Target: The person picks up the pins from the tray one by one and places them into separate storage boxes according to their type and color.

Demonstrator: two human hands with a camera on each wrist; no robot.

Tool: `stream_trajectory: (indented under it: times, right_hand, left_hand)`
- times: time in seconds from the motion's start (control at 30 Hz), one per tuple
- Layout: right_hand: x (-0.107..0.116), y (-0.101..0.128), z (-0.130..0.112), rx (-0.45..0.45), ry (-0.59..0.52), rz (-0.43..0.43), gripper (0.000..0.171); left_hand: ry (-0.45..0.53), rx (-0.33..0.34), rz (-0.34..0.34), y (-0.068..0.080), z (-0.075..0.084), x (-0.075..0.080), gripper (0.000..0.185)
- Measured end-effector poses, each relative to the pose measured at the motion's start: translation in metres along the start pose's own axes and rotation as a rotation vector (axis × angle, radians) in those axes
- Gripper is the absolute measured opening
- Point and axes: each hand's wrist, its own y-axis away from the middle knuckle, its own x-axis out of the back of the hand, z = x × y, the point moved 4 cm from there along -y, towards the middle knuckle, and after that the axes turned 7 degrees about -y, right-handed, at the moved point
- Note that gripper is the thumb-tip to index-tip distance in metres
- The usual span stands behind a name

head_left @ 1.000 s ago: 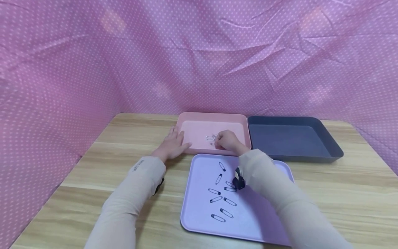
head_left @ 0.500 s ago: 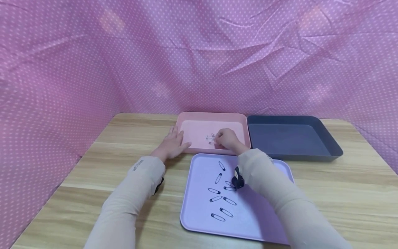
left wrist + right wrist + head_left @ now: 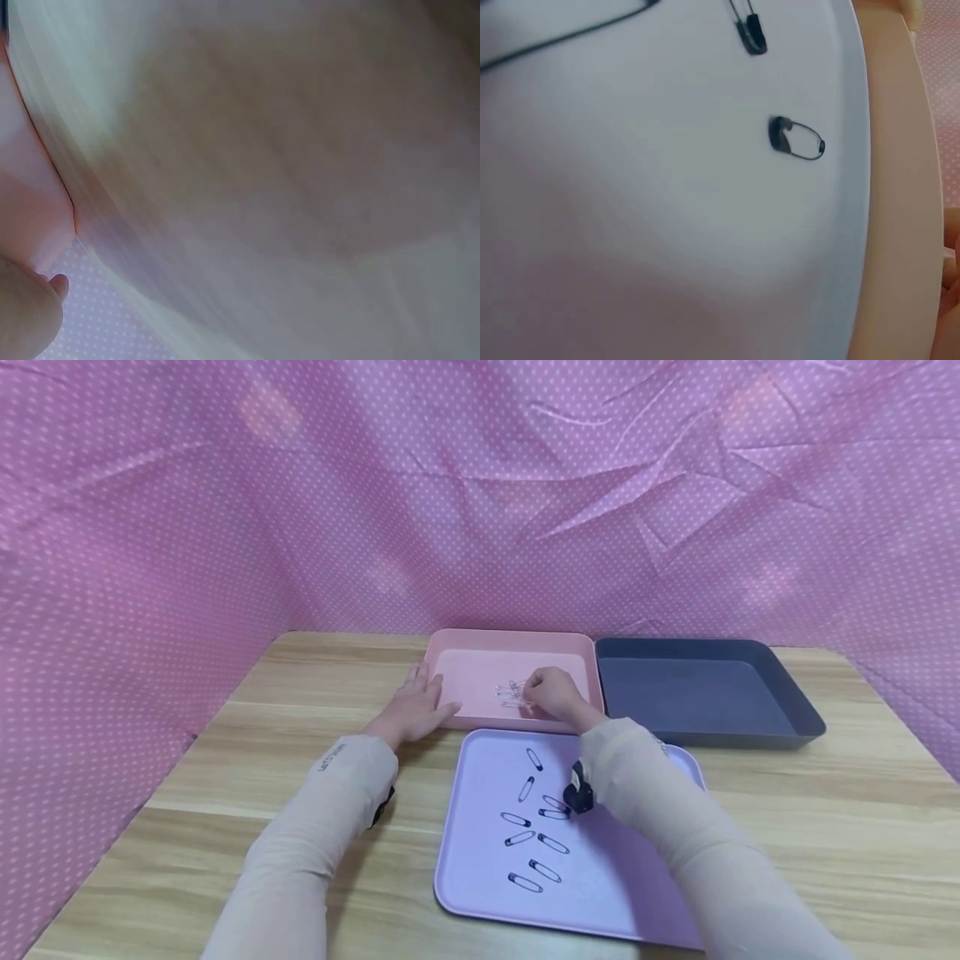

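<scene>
Pink tray (image 3: 480, 643), head view: far side of the wooden table (image 3: 225, 752), under both hands. Left hand (image 3: 415, 710): fingers straight and spread, lying flat on the tray's near-left rim, holding nothing. Right hand (image 3: 553, 694): over the tray's near edge, fingers curled down toward a small cluster of silver safety pins (image 3: 508, 693) just left of its fingertips; whether it pinches one cannot be told. Lilac tray (image 3: 480, 893): directly nearer than the hands, beneath the right forearm, bearing 8 black safety pins (image 3: 537, 842) scattered singly. Grey tray (image 3: 787, 693): right of the right hand, touching the pink tray.

Left wrist view: blurred pale surface fills the frame; a fingertip shows at the lower-left corner, with dotted pink cloth (image 3: 97, 330) beside it. Grip not shown.

Right wrist view: lilac tray surface, close, with 1 whole black pin (image 3: 796, 140) and part of another above it; pink tray rim at right. Fingers barely visible at the right edge.
</scene>
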Motion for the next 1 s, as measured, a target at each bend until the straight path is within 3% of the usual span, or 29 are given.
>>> stream_trajectory:
  times: [0.2,0.4,0.6,0.77,1.0]
  right_hand:
    - [0.004,0.006,0.004,-0.014,-0.037,0.0,0.011]
    - [0.014,0.012,0.003,0.035,-0.099,-0.006,0.012]
    - [0.031,0.021,0.001,0.087,0.026,0.013,0.016]
    - [0.043,0.029,0.003,0.073,0.118,0.043,0.02]
    - [0.061,0.042,0.008,0.104,0.13,0.062,0.023]
  left_hand:
    - [-0.016,-0.009,0.002,0.0,-0.002,0.0,0.073]
    - [-0.011,-0.019,0.01,0.003,0.0,0.006,0.072]
    - [-0.004,-0.029,0.018,0.004,0.001,0.009,0.072]
    - [-0.001,-0.041,0.03,0.003,0.001,0.009,0.071]
    - [-0.004,-0.05,0.029,0.005,0.003,0.013,0.068]
